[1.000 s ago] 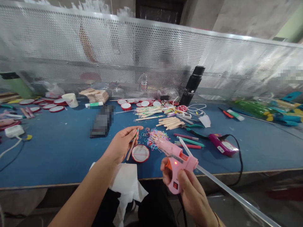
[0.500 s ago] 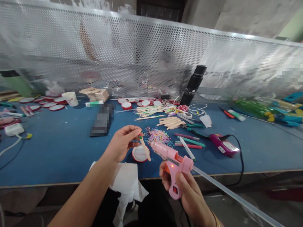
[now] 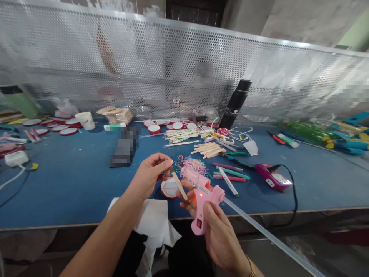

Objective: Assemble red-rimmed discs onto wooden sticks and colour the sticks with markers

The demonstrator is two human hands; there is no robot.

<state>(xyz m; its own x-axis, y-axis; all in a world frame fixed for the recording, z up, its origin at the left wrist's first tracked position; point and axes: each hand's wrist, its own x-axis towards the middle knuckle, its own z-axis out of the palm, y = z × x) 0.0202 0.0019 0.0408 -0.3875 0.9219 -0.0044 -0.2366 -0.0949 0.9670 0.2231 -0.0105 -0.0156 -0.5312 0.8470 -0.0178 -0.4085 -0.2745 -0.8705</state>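
Observation:
Between thumb and fingers, my left hand (image 3: 152, 173) pinches the green-marked upper end of a wooden stick (image 3: 179, 184), which slants down to the right. My right hand (image 3: 211, 223) is wrapped round a pink glue gun (image 3: 203, 194) with a lit orange light and a long clear glue stick (image 3: 265, 232) out of its back. The gun's nozzle points left, close to the wooden stick. Fingers of my right hand are near the stick's lower end. Behind the stick lies a round white lid with a red rim (image 3: 168, 187). Small coloured bands (image 3: 193, 163) are heaped beyond the gun.
On the blue table (image 3: 86, 192) are wooden sticks (image 3: 209, 149), several pens (image 3: 230, 173), a purple device with a cable (image 3: 272, 177), a phone (image 3: 124, 146) and a black bottle (image 3: 235, 104). White tissue (image 3: 155, 217) hangs at the front edge. A perforated metal screen (image 3: 138, 57) stands behind.
My right hand and the glue gun have moved left, closer to the wooden stick. The stick's lower end has shifted slightly right and down. My left hand has barely moved.

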